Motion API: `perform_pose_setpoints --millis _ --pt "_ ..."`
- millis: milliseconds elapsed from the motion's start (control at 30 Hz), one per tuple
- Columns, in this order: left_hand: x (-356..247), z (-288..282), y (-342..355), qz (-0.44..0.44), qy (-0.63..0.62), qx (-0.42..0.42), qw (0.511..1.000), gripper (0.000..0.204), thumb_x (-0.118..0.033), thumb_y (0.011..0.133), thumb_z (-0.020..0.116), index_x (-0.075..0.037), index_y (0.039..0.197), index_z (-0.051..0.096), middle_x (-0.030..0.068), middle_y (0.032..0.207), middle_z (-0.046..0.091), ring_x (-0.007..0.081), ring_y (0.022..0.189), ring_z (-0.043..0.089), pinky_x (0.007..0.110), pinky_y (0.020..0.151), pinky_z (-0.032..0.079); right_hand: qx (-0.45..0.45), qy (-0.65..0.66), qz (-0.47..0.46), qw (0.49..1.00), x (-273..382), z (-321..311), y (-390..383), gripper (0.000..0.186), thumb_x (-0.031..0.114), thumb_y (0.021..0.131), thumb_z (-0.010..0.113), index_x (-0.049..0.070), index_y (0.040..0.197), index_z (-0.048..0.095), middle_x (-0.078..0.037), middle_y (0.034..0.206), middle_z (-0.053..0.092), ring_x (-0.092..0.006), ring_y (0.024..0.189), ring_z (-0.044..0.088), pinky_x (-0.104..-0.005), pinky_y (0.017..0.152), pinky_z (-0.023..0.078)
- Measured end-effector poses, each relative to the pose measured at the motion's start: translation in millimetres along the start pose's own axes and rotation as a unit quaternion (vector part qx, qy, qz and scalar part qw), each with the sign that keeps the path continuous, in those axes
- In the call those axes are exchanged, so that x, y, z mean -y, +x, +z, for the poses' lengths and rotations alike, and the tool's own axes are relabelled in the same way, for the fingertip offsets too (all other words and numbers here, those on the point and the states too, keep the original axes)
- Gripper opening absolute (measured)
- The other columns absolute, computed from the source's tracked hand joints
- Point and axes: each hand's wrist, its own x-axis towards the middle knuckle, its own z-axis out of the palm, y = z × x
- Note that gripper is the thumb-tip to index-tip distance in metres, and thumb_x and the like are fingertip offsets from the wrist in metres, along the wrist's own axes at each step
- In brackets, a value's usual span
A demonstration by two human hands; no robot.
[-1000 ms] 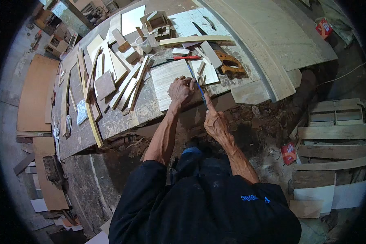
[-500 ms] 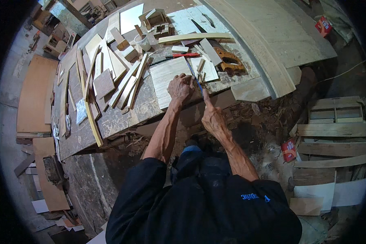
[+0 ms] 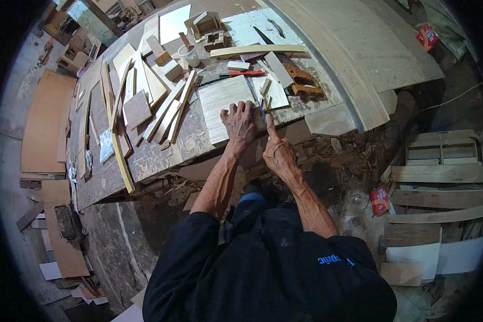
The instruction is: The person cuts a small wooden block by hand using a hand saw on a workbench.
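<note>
A square board of light, grained wood (image 3: 212, 104) lies at the near edge of the workbench. My left hand (image 3: 239, 124) rests on its right part, fingers bent and a little apart, holding nothing. Along the board's right edge runs a slim tool with a dark blade and a blue handle (image 3: 262, 113). My right hand (image 3: 279, 154) is closed on its near end, index finger stretched along it; whether it is a saw or a file I cannot tell. Right of the tool lies a white sheet (image 3: 277, 96) with small wood offcuts (image 3: 265, 87) on it.
A handsaw with a brown handle (image 3: 306, 83) lies to the right. Behind the board are a red tool (image 3: 250, 73) and a plastic cup (image 3: 189, 55). Wood strips (image 3: 169, 107) crowd the bench's left side. A long, curved moulding (image 3: 338, 70) crosses the right side.
My left hand has slid slightly nearer and its fingers have spread a little. My right hand has shifted slightly left with the blue-handled tool.
</note>
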Motion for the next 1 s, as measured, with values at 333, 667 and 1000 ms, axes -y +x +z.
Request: perform_pose_setpoints --millis 333,667,1000 --pt "0.8 -0.9 -0.9 0.004 -0.011 -0.028 1.0 0.037 -0.013 0.071 0.061 -0.01 0.108 0.057 0.0067 0.097 0.054 0.0268 0.095 0.049 0.047 0.087 0.03 0.018 -0.184 -0.07 0.98 -15.6 7.8 -34.9 0.085 -0.002 0.087 0.055 0.005 0.159 0.012 -0.013 0.055 0.047 -0.0256 0.049 0.049 -0.039 0.051 0.041" --pt "7.1 7.1 -0.6 0.012 -0.022 -0.033 0.999 0.044 -0.027 0.072 0.068 -0.012 0.112 0.057 0.0056 0.098 0.055 0.0272 0.099 0.049 0.047 0.087 0.029 -0.026 -0.021 -0.042 0.999 1.3 2.2 2.1 0.092 0.002 0.082 0.06 0.006 0.159 0.01 -0.015 0.056 0.054 -0.0273 0.049 0.053 -0.0413 0.049 0.041" --pt "5.2 7.2 -1.0 0.008 -0.045 -0.017 0.999 0.047 -0.024 0.07 0.068 -0.012 0.113 0.056 0.0055 0.098 0.055 0.027 0.097 0.048 0.047 0.086 0.028 -0.052 -0.027 -0.038 0.998 -1.4 10.7 16.4 0.09 0.0 0.083 0.056 0.009 0.16 0.009 -0.015 0.054 0.053 -0.0275 0.045 0.051 -0.0412 0.048 0.042"
